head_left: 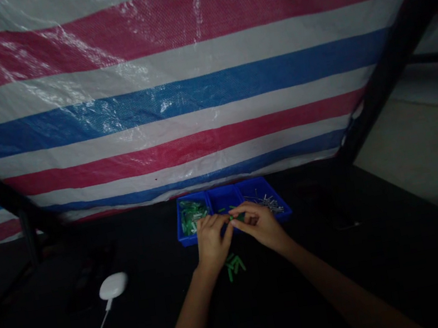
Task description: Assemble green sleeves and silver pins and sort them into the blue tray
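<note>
A blue tray with three compartments lies on the dark table. Its left compartment holds green plastic pieces; the middle one has a few green bits, and metal screws or pins fill part of the right one. Over the tray's front edge, my left hand and my right hand meet at the fingertips. Between them is a small green piece, pinched by both. More green shows inside my right hand's fingers. Several loose green pieces lie on the table just below my hands.
A white rounded device with a white cable sits on the dark table at the left. Behind the tray hangs a striped plastic sheet, between dark slanted frame bars on both sides.
</note>
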The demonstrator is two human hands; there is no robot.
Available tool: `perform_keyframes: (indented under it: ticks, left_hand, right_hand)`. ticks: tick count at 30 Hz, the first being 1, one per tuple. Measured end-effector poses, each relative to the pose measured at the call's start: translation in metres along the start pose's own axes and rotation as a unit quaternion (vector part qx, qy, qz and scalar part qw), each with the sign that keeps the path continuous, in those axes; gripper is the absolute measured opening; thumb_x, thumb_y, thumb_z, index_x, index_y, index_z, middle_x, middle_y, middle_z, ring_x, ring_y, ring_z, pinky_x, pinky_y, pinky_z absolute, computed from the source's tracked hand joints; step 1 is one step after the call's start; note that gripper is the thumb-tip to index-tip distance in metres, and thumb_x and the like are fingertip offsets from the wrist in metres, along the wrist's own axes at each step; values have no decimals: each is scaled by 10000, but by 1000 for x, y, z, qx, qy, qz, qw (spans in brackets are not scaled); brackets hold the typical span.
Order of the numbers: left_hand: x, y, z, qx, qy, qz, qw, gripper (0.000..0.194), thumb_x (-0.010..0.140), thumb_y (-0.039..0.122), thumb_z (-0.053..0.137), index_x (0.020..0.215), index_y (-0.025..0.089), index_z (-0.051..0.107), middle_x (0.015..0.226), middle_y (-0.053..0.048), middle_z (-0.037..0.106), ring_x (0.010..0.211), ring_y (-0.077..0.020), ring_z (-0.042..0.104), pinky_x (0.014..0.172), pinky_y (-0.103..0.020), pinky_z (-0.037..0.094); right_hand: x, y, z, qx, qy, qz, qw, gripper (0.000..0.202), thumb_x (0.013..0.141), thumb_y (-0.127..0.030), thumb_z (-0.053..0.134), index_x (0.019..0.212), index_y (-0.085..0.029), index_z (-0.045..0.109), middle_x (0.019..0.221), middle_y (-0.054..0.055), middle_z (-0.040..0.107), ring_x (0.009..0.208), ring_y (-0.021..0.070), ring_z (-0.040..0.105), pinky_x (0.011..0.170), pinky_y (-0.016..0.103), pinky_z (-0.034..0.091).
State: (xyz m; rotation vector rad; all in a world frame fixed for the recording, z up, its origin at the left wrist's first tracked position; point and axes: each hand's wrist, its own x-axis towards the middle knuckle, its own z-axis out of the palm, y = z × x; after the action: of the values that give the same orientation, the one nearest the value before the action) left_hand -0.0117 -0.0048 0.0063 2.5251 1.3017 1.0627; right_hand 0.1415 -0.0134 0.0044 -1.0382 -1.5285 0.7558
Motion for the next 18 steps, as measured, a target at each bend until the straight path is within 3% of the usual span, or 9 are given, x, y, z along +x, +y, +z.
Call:
perform_keyframes:
  ticks: [9, 18]
  left_hand:
    - [0, 4, 0, 26, -9, 14, 1000, 184, 865, 289, 451, 874, 190, 606, 809, -41, 633, 780, -188, 537, 739, -356, 361]
    - [1, 7, -2, -33, 42, -8, 999, 180, 871, 297, 461, 883, 195, 610, 845, -36, 655, 824, -181, 571, 783, -351, 382]
  right_hand:
    - [-3, -8, -1, -96, 17, -39, 995, 136, 751, -287, 607, 821, -192, 675, 788, 30, 593, 497, 76, 467, 484, 220, 403]
    - [3, 2, -9, -99, 42, -12, 994, 202, 776, -336, 572, 830, -176, 683, 690, 38, 644, 498, 108, 485, 484, 238, 394]
